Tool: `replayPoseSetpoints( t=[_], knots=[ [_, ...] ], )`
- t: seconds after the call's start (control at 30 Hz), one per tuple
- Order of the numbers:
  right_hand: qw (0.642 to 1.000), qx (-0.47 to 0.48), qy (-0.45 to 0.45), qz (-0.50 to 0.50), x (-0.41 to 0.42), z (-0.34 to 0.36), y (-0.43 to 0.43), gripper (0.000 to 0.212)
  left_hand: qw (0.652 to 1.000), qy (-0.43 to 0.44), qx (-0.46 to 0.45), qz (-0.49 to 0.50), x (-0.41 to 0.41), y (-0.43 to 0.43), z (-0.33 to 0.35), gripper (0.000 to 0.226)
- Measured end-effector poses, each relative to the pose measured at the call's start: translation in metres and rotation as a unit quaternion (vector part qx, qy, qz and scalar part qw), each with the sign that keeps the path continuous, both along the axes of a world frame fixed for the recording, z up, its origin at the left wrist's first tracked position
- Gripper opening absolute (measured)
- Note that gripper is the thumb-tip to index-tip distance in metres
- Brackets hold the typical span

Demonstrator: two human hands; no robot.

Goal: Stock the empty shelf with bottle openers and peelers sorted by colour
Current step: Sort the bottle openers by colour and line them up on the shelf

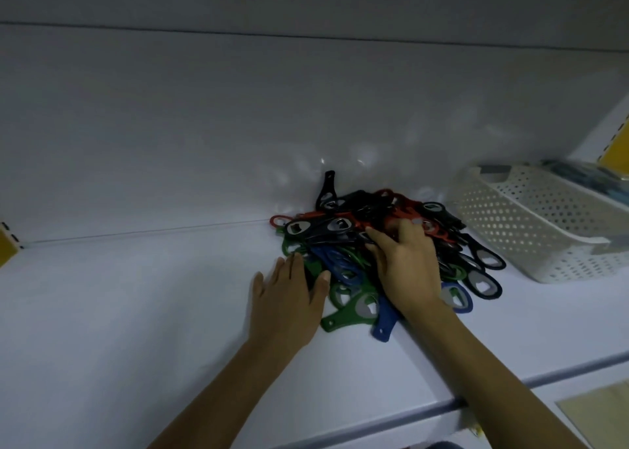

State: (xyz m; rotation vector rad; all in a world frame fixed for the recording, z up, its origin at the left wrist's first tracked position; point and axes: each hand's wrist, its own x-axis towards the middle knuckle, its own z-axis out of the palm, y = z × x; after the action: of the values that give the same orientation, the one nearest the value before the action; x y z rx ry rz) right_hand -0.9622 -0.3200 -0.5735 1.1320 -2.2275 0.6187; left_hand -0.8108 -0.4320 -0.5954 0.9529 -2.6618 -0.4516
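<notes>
The bottle openers are lying in one mixed heap on the white shelf, pushed up to its back panel, with red, black, green and blue ones tangled together, so the colour sorting looks barely begun. One black opener is leaning upright against the panel.

The left hand is lying flat beside the heap's left edge. Its fingers are straight and holding nothing, and the thumb is touching the green openers, probably to brace the pile or to rake one colour aside. The right hand is resting on top of the heap. Its fingers are spread and bent down among the black and red pieces, likely picking through for one colour. Whether they are pinching an opener cannot be told.

A white perforated basket is standing just right of the heap, presumably the supply container. Its contents are too dim to name. No peelers are plainly showing.
</notes>
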Motion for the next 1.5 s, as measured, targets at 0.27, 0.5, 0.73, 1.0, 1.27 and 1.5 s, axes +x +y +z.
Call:
replayPoseSetpoints(
  t=[0.27,0.5,0.73,1.0,1.27,1.5],
  knots=[
    [0.989,-0.046,-0.016,0.141,0.044,0.029,-0.009,0.035,0.828,0.385,0.407,-0.009,0.016,-0.008,0.018,0.053],
    [0.952,0.049,-0.079,0.291,0.092,0.030,-0.038,0.028,0.751,0.419,0.510,0.016,0.028,-0.037,0.025,0.021],
    [0.973,0.190,-0.123,-0.033,0.055,0.022,-0.070,0.058,0.639,0.455,0.620,-0.018,0.032,-0.045,0.027,0.017],
    [0.998,-0.021,-0.041,0.035,0.058,0.003,-0.071,0.021,0.590,0.452,0.668,-0.025,0.030,-0.053,0.022,0.018],
    [0.824,-0.312,-0.416,0.223,0.070,0.019,-0.067,0.015,0.642,0.441,0.624,-0.065,0.025,-0.051,0.016,0.031],
    [0.951,-0.197,-0.203,0.126,0.077,0.011,-0.071,0.015,0.718,0.417,0.549,-0.095,0.028,-0.046,0.014,0.017]
  ],
)
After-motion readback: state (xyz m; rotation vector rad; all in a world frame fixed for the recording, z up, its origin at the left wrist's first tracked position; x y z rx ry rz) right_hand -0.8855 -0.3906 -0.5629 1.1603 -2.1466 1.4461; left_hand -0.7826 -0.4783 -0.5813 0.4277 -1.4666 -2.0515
